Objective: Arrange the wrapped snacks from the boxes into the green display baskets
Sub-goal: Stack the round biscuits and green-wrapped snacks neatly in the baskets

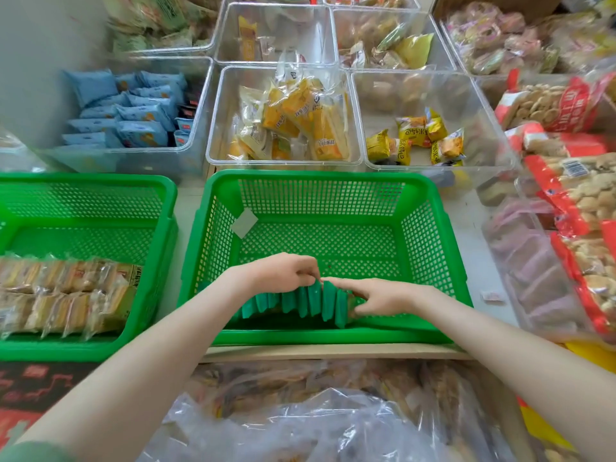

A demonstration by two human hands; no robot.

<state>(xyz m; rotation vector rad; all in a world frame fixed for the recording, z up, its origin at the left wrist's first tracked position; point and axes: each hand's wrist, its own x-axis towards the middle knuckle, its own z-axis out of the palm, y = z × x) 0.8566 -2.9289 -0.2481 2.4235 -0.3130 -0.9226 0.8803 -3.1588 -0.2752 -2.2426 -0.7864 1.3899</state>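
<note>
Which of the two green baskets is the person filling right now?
The middle basket: the left hand and right hand both touch its row of green packets standing on edge. The left basket holds pale yellow packets, untouched.

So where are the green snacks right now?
In the head view, the green snacks stand in a row at the near edge of the middle green basket, between the left hand and the right hand.
</note>
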